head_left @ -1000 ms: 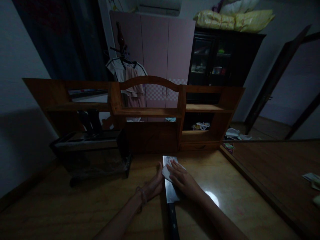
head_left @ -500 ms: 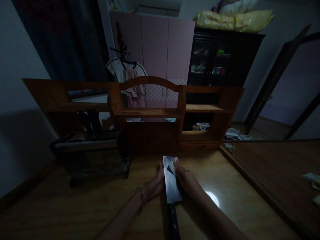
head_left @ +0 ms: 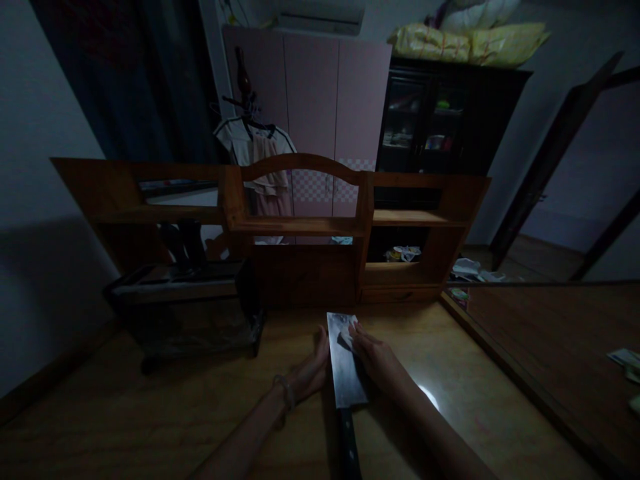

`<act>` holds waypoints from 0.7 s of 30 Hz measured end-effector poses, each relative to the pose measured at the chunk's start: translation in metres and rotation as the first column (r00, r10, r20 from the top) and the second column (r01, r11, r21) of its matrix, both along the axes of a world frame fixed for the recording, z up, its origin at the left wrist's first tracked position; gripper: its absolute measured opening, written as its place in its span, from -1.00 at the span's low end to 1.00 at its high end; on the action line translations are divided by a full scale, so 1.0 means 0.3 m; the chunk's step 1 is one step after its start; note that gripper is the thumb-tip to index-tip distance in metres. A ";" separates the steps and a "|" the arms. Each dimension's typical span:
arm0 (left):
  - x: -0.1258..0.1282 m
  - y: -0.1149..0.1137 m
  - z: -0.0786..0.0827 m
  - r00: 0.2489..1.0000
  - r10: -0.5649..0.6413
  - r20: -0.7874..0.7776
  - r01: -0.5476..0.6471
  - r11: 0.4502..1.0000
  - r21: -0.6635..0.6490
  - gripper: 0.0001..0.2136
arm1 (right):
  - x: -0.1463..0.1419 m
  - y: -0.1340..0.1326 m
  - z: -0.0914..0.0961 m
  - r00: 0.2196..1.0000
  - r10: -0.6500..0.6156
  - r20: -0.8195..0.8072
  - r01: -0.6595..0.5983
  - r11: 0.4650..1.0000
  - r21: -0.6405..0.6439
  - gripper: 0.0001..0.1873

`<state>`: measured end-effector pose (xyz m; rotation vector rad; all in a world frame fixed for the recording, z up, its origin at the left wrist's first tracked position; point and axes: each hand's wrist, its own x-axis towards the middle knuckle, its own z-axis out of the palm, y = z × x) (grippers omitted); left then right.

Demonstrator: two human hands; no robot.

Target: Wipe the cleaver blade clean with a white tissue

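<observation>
Writing: specks near the far end of the blade (head_left: pixel 347 377) are too small and dim to read as a mark. Surfaces of the yellow bags (head_left: pixel 507 45) on the dark cabinet (head_left: pixel 463 127) and of the small packets (head_left: pixel 405 254) seen through the shelf (head_left: pixel 300 225) are likewise unreadable.

Grip: right hand (head_left: pixel 375 353) has its fingers drawn together on a white cloth (head_left: pixel 352 329), pressed to the blade's upper right part. Left hand (head_left: pixel 311 370), bracelet (head_left: pixel 285 391) at the wrist, lies along the blade's left edge, thumb up beside it; its fingers are partly hidden, so cannot tell whether they clamp the metal.

Position: knife lies between both hands, over the table (head_left: pixel 460 380), blade away from the person, black handle (head_left: pixel 349 443) toward the person and clear of both hands. Black stand (head_left: pixel 185 313) sits well to the left.
</observation>
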<state>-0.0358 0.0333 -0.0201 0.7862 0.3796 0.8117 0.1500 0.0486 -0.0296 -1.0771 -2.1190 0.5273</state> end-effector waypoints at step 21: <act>-0.006 0.011 -0.030 0.998 -0.046 0.053 0.046 0.999 -0.005 -0.22 | 0.006 -0.031 0.053 0.983 0.120 0.138 -0.122 0.993 0.007 -0.49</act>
